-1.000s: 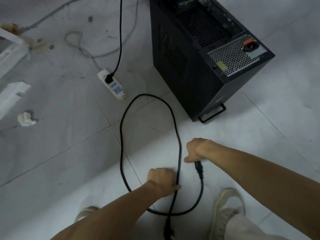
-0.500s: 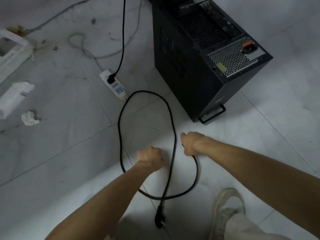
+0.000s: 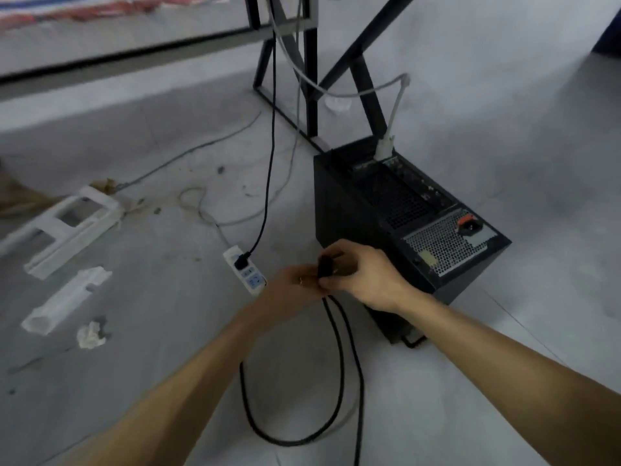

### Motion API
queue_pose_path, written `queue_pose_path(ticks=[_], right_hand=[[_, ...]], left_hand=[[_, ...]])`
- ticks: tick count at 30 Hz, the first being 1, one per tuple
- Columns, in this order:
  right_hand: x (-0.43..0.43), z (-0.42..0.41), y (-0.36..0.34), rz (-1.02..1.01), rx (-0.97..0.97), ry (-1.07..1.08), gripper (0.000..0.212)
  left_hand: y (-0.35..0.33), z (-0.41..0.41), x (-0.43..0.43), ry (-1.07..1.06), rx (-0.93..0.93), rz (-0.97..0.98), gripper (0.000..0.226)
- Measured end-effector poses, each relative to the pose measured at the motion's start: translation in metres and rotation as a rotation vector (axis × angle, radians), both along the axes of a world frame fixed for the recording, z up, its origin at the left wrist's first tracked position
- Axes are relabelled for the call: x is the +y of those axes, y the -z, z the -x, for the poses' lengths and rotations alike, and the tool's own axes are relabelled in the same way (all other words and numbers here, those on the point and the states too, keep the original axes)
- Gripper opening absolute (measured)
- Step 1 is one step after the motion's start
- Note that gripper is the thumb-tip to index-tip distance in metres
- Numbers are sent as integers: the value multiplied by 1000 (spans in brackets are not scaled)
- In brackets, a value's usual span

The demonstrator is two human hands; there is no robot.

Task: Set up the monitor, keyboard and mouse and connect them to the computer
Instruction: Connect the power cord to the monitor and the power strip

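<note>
A black computer tower (image 3: pixel 349 210) stands on the floor with its rear panel up; the orange-edged power socket (image 3: pixel 468 225) is free and a white video cable (image 3: pixel 384 148) is plugged in near the top. Both hands hold a black power cable (image 3: pixel 339 364) just left of the tower. My right hand (image 3: pixel 366 275) grips the cable's black connector (image 3: pixel 325 265). My left hand (image 3: pixel 292 290) pinches the cable right beside it. The rest of the cable loops on the floor below my arms. A white power strip (image 3: pixel 250 275) with one black plug in it lies left of my hands.
Black desk legs (image 3: pixel 311 79) stand behind the tower, with cables hanging down them. White foam packing pieces (image 3: pixel 72 227) and a crumpled tissue (image 3: pixel 90 334) lie on the floor at the left. A thin grey wire trails across the tiles behind the strip.
Both hands lifted the power cable off the floor and brought its connector up next to the tower. My view tilted up, bringing the desk legs into sight.
</note>
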State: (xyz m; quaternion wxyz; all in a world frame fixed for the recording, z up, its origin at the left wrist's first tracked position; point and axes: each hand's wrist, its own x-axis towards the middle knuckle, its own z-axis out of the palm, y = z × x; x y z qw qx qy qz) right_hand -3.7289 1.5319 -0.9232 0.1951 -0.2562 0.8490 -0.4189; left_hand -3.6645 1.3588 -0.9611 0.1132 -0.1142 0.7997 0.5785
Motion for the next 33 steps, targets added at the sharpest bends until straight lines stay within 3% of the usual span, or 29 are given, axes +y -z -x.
queue_pose_path(ticks=[5, 11, 17, 22, 33], right_hand=[[-2, 23, -30, 132, 73, 74, 38], [6, 51, -79, 181, 117, 13, 37], [0, 58, -109, 296, 150, -37, 32], [19, 59, -116, 341, 154, -70, 28], [86, 100, -101, 233, 42, -43, 41]], left_hand=[[-30, 22, -4, -120, 198, 17, 13], [-86, 35, -10, -87, 323, -29, 16], [-107, 48, -14, -72, 486, 228, 15], [-104, 55, 8, -60, 703, 307, 27], [-96, 88, 57, 118, 755, 416, 30]])
